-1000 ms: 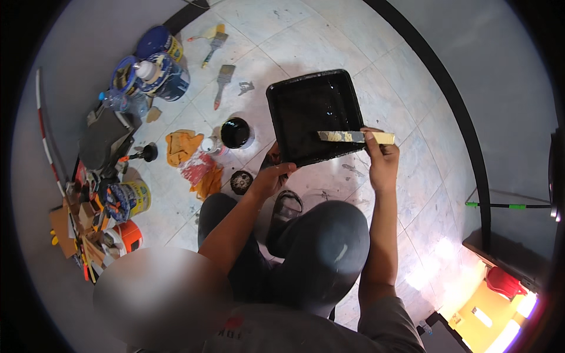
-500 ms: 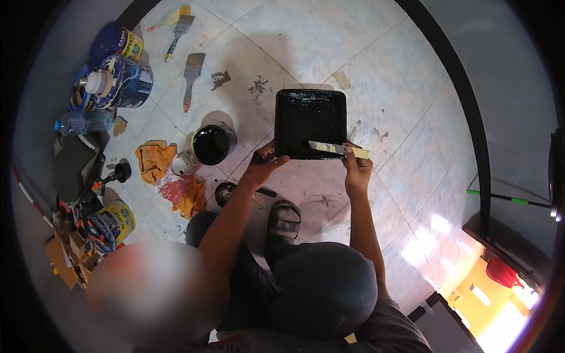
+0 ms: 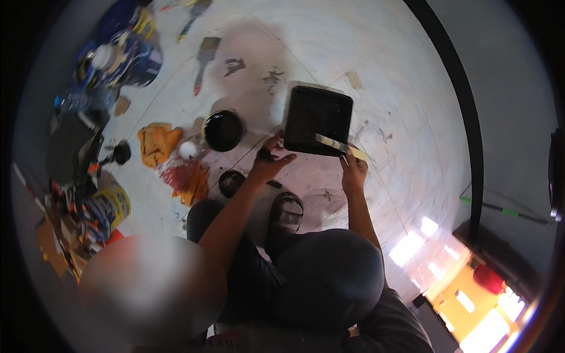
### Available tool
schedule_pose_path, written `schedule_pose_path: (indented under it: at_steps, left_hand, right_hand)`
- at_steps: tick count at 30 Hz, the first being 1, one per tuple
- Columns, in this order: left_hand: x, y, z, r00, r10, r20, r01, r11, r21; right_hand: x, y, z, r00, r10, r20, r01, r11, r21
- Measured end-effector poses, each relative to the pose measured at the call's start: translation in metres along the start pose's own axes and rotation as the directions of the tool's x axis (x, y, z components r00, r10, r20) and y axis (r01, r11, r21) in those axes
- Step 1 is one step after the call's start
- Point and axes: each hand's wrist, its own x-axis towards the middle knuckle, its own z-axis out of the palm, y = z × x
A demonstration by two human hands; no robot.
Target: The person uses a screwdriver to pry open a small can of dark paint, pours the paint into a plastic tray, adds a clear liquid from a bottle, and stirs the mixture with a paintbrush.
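A black square paint tray (image 3: pixel 318 115) sits in front of me, its inside dark and wet-looking. My right hand (image 3: pixel 355 170) is at its near right corner, fingers closed on a flat paint-smeared stick (image 3: pixel 331 143) with a cream end. The stick slants over the tray's near edge; whether those fingers also grip the rim I cannot tell. By the near left corner is my left hand (image 3: pixel 269 163), thumb and fingers apart, with dark smears on it. It holds nothing I can see. Left of it stands an open can of black paint (image 3: pixel 223 130).
Orange cloths (image 3: pixel 159 144) and a small white-topped container (image 3: pixel 189 150) lie left of the can. A flat paintbrush (image 3: pixel 206 62) rests farther off. Paint buckets (image 3: pixel 135 62), a plastic bottle (image 3: pixel 73 101) and clutter line the left wall. My sandalled foot (image 3: pixel 288 212) is below the tray.
The whole view has shifted and turned slightly, with some blur. My left hand has come off the tray's near left corner and its fingers have spread. The right hand keeps the stick.
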Motion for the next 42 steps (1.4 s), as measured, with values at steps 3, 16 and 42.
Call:
schedule_pose_path:
  at_steps: [3, 16, 42]
  left_hand:
    - [-0.045, -0.014, -0.007, 0.995, -0.096, -0.014, 0.092, 0.980, -0.175]
    - [-0.241, 0.027, -0.257, 0.774, -0.412, -0.481, 0.412, 0.904, -0.112]
    - [-0.338, 0.104, -0.344, 0.548, -0.075, -0.833, 0.329, 0.935, 0.133]
  right_hand:
    - [-0.011, -0.007, -0.020, 0.990, 0.134, 0.039, -0.135, 0.990, 0.043]
    - [-0.050, -0.240, -0.025, 0.973, 0.230, -0.036, -0.180, 0.649, -0.739]
    - [-0.152, -0.346, 0.156, 0.789, 0.252, 0.560, 0.491, 0.289, -0.822]
